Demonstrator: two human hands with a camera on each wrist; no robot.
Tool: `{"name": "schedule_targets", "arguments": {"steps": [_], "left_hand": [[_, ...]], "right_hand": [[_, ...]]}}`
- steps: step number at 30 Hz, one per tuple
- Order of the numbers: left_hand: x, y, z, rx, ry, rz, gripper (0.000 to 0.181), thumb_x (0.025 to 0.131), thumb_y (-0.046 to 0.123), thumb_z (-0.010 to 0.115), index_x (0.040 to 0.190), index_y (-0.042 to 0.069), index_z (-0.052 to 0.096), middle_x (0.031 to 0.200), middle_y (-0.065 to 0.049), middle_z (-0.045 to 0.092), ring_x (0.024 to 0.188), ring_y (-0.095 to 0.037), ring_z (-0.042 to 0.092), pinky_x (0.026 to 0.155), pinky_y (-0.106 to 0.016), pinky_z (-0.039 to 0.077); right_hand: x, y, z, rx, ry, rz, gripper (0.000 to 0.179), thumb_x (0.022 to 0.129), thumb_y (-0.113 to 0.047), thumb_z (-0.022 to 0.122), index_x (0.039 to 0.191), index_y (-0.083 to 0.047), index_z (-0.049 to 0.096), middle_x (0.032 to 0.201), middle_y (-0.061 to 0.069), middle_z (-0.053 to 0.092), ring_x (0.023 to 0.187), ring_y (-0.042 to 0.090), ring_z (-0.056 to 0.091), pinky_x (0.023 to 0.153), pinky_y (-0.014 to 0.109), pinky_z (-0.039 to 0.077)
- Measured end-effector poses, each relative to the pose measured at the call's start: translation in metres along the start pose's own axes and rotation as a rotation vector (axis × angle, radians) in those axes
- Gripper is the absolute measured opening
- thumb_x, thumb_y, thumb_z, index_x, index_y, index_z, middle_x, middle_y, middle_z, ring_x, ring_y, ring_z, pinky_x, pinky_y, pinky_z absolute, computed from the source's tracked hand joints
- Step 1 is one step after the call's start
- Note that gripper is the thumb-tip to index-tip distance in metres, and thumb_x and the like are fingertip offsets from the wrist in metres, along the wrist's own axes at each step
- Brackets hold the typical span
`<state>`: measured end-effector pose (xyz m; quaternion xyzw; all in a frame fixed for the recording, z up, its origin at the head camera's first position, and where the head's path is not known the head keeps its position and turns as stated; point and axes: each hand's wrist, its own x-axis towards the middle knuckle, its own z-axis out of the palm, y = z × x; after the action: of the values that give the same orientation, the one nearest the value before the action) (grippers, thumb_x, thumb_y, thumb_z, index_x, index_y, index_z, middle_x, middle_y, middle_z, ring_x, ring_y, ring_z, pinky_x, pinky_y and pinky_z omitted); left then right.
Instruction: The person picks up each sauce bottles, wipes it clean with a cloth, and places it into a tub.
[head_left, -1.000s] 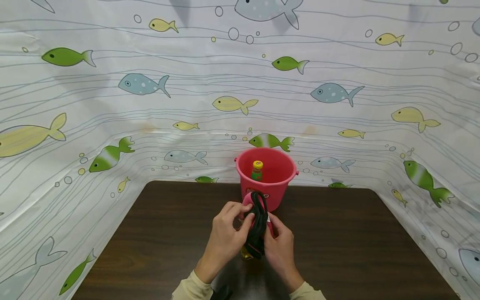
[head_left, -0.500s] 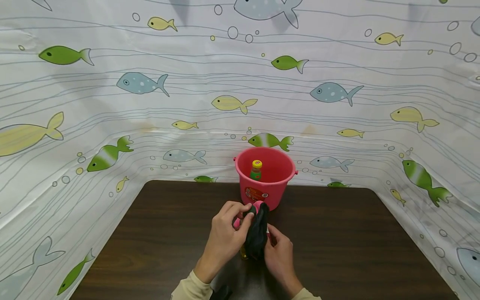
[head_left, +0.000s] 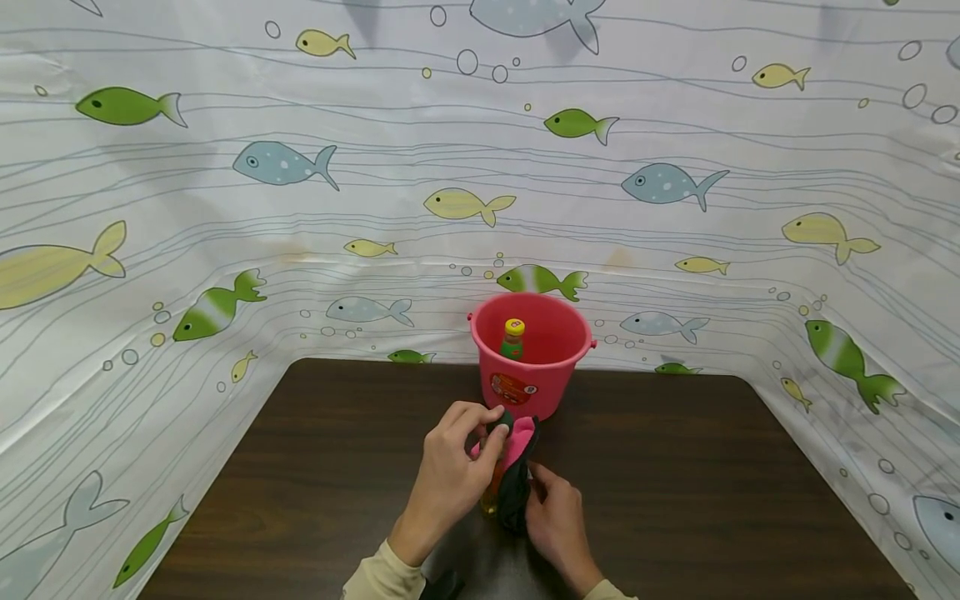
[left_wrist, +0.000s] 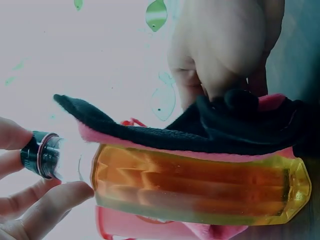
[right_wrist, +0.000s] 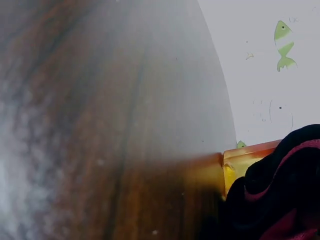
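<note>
My left hand (head_left: pixel 453 458) pinches the dark cap (left_wrist: pixel 37 155) of a clear faceted bottle (left_wrist: pixel 195 185) with orange-yellow liquid inside. In the head view the bottle stands upright, mostly hidden by my left fingers and a cloth. That cloth (head_left: pixel 513 496), black on one side and pink on the other, lies along the bottle's right side. My right hand (head_left: pixel 553 517) pinches its edge; some of those fingertips are hidden behind the folds. In the right wrist view the bunched cloth (right_wrist: pixel 280 195) covers part of the bottle's base.
A pink bucket (head_left: pixel 525 387) stands just behind my hands, with a small yellow-capped bottle (head_left: pixel 513 340) inside. The dark wood table (head_left: pixel 697 483) ends at a white fish-print curtain (head_left: pixel 480 125). Something dark (head_left: pixel 444 586) shows beside my left sleeve.
My right hand has moved slightly down, drawing the cloth lower and toward the right. More of its pink side and of the bottle shows. The left hand stays at the cap.
</note>
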<state>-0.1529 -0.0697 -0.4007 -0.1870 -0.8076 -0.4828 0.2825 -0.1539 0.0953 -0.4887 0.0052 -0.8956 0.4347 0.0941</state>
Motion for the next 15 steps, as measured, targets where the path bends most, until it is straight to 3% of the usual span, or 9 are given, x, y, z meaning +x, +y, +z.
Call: {"name": "schedule_targets", "arguments": {"steps": [3, 6, 9, 12, 15], "left_hand": [[0.000, 0.000, 0.000, 0.002, 0.000, 0.003, 0.021, 0.094, 0.010, 0.079, 0.115, 0.009, 0.078, 0.105, -0.004, 0.071, 0.080, -0.019, 0.062, 0.060, -0.022, 0.051], [0.000, 0.001, 0.000, 0.006, 0.001, 0.007, 0.020, 0.094, 0.010, 0.079, 0.114, 0.010, 0.078, 0.105, -0.004, 0.071, 0.079, -0.017, 0.061, 0.060, -0.024, 0.053], [0.000, 0.001, 0.000, 0.009, 0.003, 0.010, 0.020, 0.094, 0.011, 0.079, 0.114, 0.010, 0.078, 0.105, -0.004, 0.071, 0.079, -0.015, 0.060, 0.060, -0.025, 0.054], [0.000, 0.002, 0.000, 0.006, 0.004, 0.009, 0.021, 0.094, 0.011, 0.079, 0.115, 0.009, 0.078, 0.105, -0.004, 0.070, 0.079, -0.016, 0.061, 0.060, -0.026, 0.054], [0.000, 0.001, 0.000, 0.007, 0.005, 0.011, 0.021, 0.094, 0.011, 0.079, 0.115, 0.009, 0.078, 0.105, -0.005, 0.070, 0.080, -0.016, 0.062, 0.061, -0.025, 0.054]], "right_hand": [[-0.001, 0.001, -0.001, -0.006, -0.028, 0.021, 0.020, 0.098, -0.001, 0.059, 0.101, -0.007, 0.077, 0.086, 0.004, 0.076, 0.079, 0.018, 0.070, 0.066, 0.036, 0.056], [-0.001, 0.004, -0.001, 0.013, -0.040, 0.041, 0.024, 0.094, 0.000, 0.058, 0.074, -0.012, 0.057, 0.065, -0.003, 0.049, 0.060, 0.014, 0.046, 0.057, 0.031, 0.039], [0.002, 0.017, 0.005, 0.030, -0.031, 0.035, 0.034, 0.093, -0.003, 0.058, 0.068, -0.019, 0.041, 0.063, -0.008, 0.033, 0.057, 0.011, 0.032, 0.054, 0.029, 0.030], [0.006, 0.031, 0.011, 0.038, -0.026, -0.006, 0.034, 0.095, -0.007, 0.059, 0.069, -0.021, 0.043, 0.063, -0.011, 0.036, 0.057, 0.008, 0.033, 0.051, 0.028, 0.029], [0.007, 0.030, 0.008, 0.080, -0.048, 0.007, 0.029, 0.096, -0.006, 0.059, 0.071, -0.016, 0.049, 0.063, -0.006, 0.043, 0.057, 0.011, 0.038, 0.051, 0.031, 0.031]]}}
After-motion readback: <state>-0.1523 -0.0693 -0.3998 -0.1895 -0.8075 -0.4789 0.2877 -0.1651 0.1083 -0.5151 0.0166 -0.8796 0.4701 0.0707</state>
